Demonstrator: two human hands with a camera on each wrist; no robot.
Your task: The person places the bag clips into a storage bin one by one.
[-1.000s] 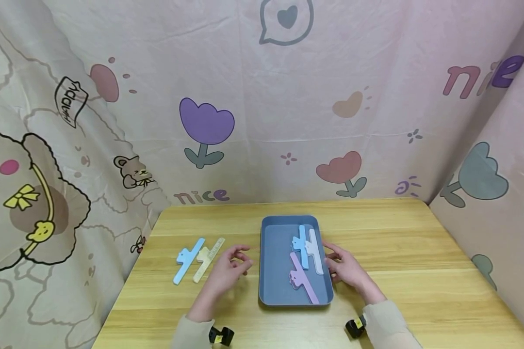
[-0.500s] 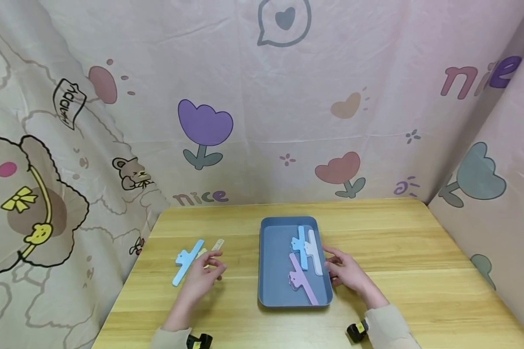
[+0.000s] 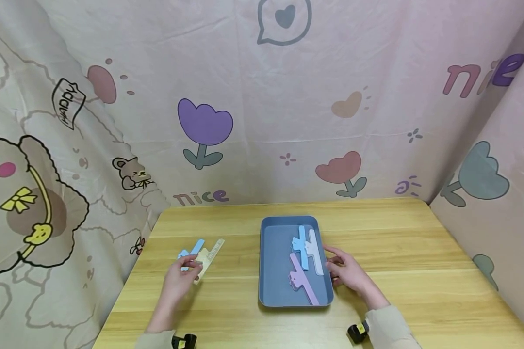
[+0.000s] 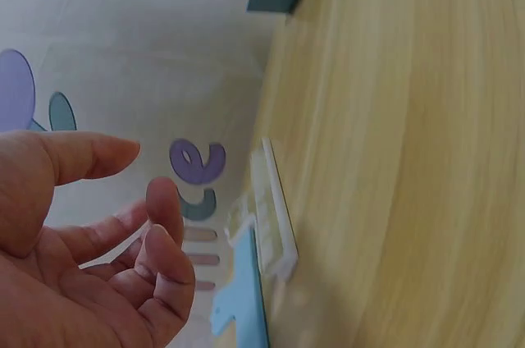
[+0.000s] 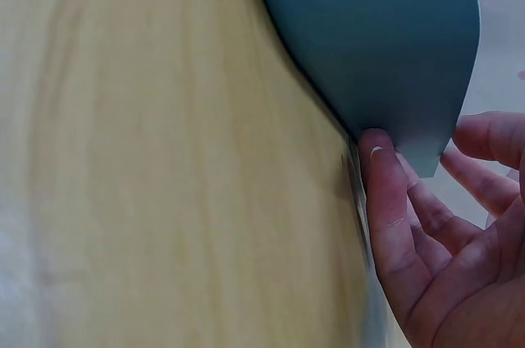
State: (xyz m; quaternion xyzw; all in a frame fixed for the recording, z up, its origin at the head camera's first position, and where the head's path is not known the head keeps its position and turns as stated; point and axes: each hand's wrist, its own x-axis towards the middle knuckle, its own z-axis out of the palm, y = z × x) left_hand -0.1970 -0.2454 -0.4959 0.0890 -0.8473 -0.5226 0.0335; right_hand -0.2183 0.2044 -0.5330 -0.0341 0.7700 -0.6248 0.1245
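My left hand [image 3: 181, 277] hovers over the left side of the table with loosely bent fingers, thumb and fingertips apart and nothing between them. Beneath it lies a light blue bar clip [image 3: 196, 248], partly hidden by the fingers. Beside that clip is a pale yellow bar clip [image 3: 213, 253]. My right hand [image 3: 349, 274] rests at the right wall of a blue-grey tray [image 3: 270, 291], fingertips touching the outside and rim. Inside the tray lie a blue clip [image 3: 303, 247], a white clip [image 3: 315, 252] and a purple clip [image 3: 303, 280].
The wooden table [image 3: 375, 228] ends at a patterned curtain [image 3: 262, 160] at the back and sides. A black wrist camera [image 3: 184, 341] sits at the left cuff, another black camera [image 3: 357, 332] at the right cuff.
My left hand has moved left, from beside the tray, past the yellow clip to over the blue clip. The right hand has stayed at the tray's right side.
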